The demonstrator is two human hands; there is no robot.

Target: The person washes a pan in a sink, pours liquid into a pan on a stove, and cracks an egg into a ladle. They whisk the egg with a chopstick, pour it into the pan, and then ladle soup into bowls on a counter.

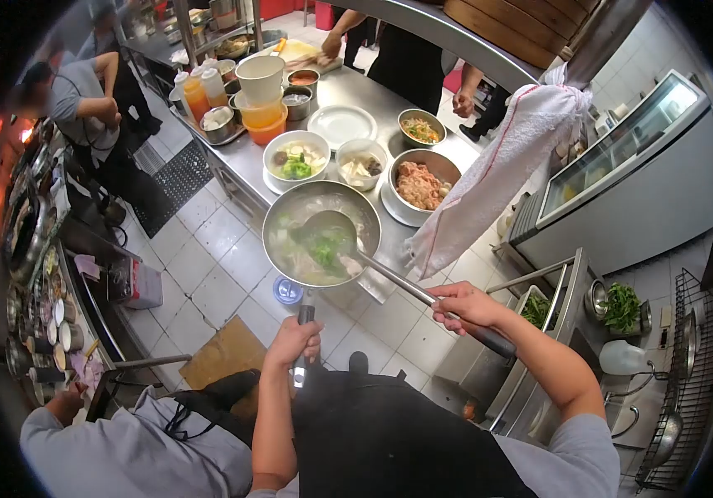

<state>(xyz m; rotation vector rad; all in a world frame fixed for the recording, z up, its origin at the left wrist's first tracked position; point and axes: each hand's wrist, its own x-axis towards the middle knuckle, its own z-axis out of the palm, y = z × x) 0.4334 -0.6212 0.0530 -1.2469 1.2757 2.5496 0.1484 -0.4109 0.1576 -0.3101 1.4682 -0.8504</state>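
Observation:
My left hand (292, 340) is closed round the dark handle of a metal saucepan (270, 259), held out at the counter's near edge. Steaming pale soup with green leaves fills the pan. In my right hand (466, 307) is the long shaft of a ladle (406, 286); its bowl sits in the soup, partly veiled by steam. Just beyond the pan stand a white bowl of broccoli and pale chunks (296, 168) and a smaller clear bowl of pale and dark pieces (362, 168). To their right is a metal bowl of raw-looking pinkish meat (423, 184).
A white plate (342, 124), stacked tubs (262, 100) and squeeze bottles (194, 93) stand on the steel counter (356, 87). A white towel (497, 178) hangs at right. A co-worker (157, 444) is close at left; another person's hand (320, 60) works across the counter.

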